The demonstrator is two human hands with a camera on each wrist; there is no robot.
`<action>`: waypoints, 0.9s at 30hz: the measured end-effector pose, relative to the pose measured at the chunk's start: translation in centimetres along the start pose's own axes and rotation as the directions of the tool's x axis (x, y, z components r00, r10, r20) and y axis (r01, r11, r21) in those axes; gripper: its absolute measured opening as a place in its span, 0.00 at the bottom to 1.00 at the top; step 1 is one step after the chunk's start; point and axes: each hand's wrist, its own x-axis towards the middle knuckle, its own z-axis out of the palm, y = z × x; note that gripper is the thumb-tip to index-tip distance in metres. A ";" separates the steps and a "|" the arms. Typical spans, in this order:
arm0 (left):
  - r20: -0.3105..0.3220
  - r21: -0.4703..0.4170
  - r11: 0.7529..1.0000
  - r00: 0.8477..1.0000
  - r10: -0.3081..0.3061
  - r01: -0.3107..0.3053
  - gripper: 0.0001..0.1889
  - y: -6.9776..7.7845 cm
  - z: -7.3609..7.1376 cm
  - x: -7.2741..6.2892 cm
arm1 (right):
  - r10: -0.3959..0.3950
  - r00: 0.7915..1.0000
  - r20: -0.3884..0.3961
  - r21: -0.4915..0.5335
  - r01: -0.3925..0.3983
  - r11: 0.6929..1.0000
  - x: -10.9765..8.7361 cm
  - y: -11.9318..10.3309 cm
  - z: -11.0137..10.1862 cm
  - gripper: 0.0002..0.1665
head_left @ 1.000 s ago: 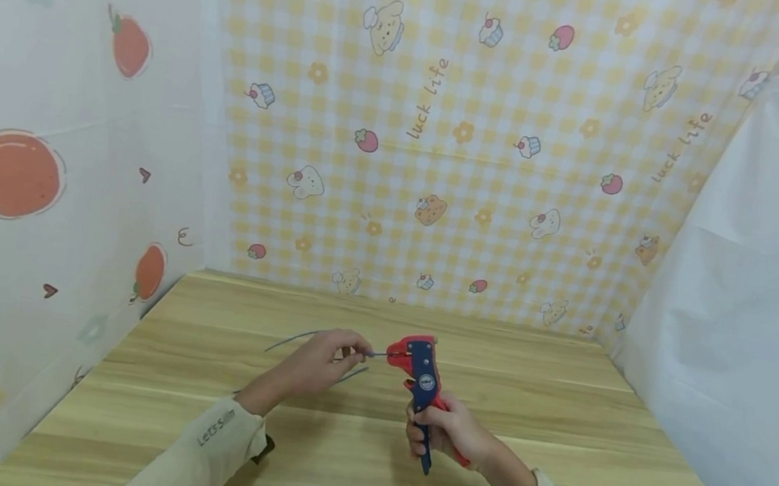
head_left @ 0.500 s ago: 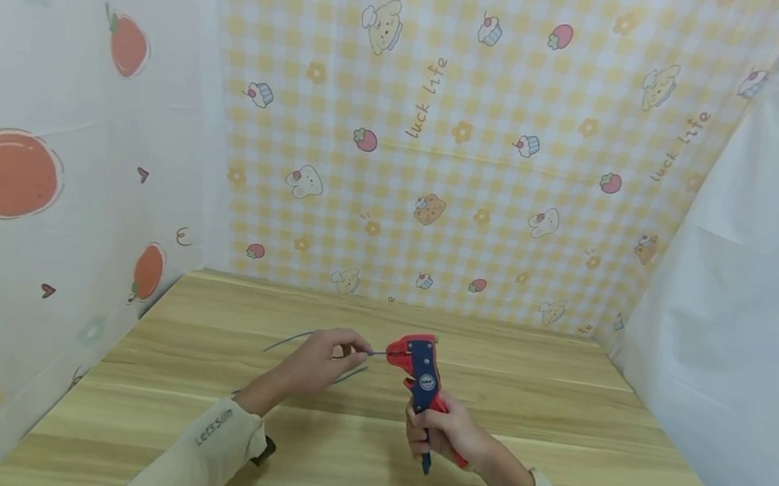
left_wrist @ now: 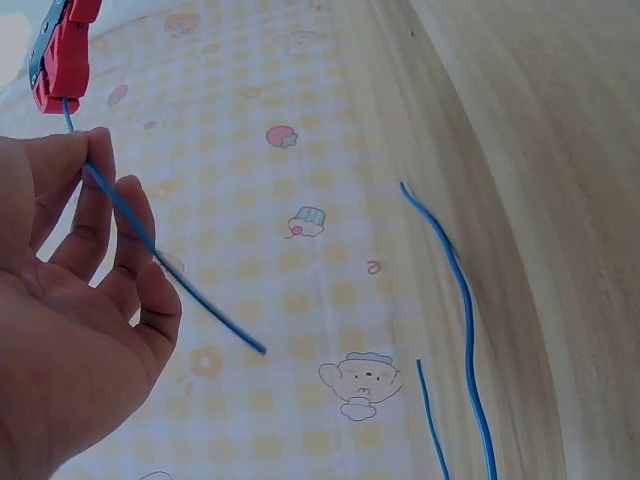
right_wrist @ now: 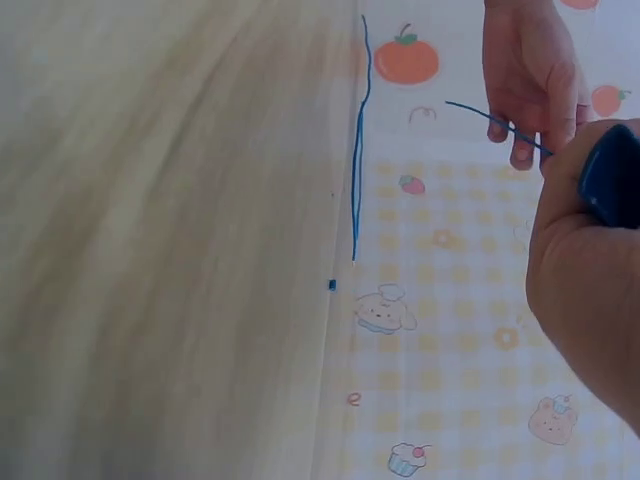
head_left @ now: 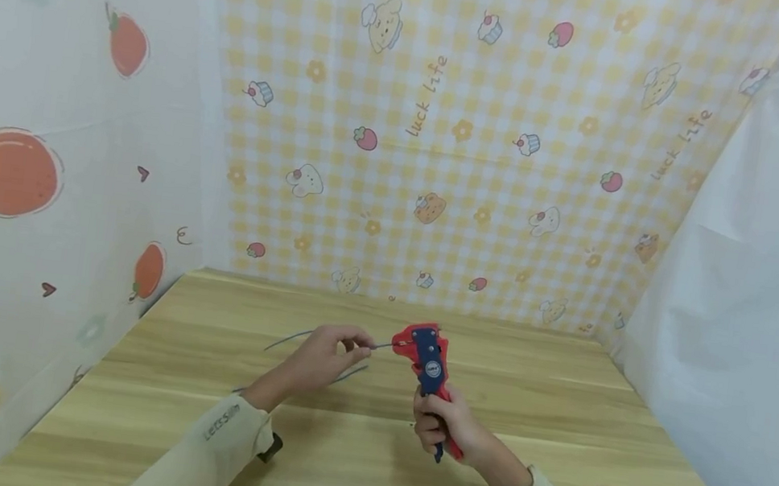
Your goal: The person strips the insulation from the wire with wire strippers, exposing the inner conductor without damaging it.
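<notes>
In the head view my left hand (head_left: 327, 361) pinches a thin blue wire (head_left: 382, 346) between thumb and fingertips. The wire's tail (left_wrist: 215, 310) slants down past the fingers in the left wrist view. My right hand (head_left: 453, 427) grips the handles of a red and dark blue wire stripper (head_left: 431, 366), held upright above the table. The stripper's nose points left, and the near end of the wire goes into it. How deep the wire sits inside is hidden. Only part of a dark blue handle shows in the right wrist view.
More blue wires (left_wrist: 467, 310) lie on the wooden table (head_left: 557, 426), left of centre and partly behind my left arm. A tiny blue piece (right_wrist: 332, 285) lies near them. A checked cloth (head_left: 485, 174) hangs behind the table.
The wire stripper has risen slightly and tilted, shifting a little right. Its handles have come closer together in my right hand. My left hand stays nearly in place, still pinching the wire.
</notes>
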 end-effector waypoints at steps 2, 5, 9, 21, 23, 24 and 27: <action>0.002 0.002 1.000 1.000 -0.005 0.005 0.07 0.1 0.1 0.1 | 0.018 1.000 0.019 0.017 -0.018 1.000 -0.1 -0.1 -0.2 0.06; 0.007 -0.004 1.000 1.000 -0.015 0.015 0.07 0.2 0.0 0.0 | 0.037 0.999 0.037 0.012 -0.037 0.999 -0.2 -0.3 -0.3 0.06; 0.010 -0.007 1.000 1.000 -0.025 0.025 0.07 0.2 0.0 -0.1 | 0.042 0.999 0.017 -0.019 -0.042 0.999 -0.2 -0.3 -0.4 0.06; 0.046 0.012 0.999 0.998 -0.047 0.046 0.05 -0.6 -0.7 -0.2 | 0.014 0.999 0.030 -0.046 -0.013 0.999 -0.3 -0.5 -0.6 0.06; 0.050 0.014 0.999 0.997 -0.052 0.051 0.05 -0.7 -0.9 -0.2 | 0.015 0.999 0.030 -0.053 -0.014 0.998 -0.3 -0.5 -0.6 0.05; 0.049 0.014 0.999 0.997 -0.051 0.051 0.05 -0.7 -0.9 -0.3 | 0.017 0.999 0.030 -0.052 -0.016 0.999 -0.3 -0.6 -0.6 0.05; 0.049 0.006 0.999 0.998 -0.042 0.042 0.05 -0.8 -1.1 -0.4 | 0.022 1.000 0.021 -0.041 -0.021 0.999 -0.3 -0.6 -0.6 0.05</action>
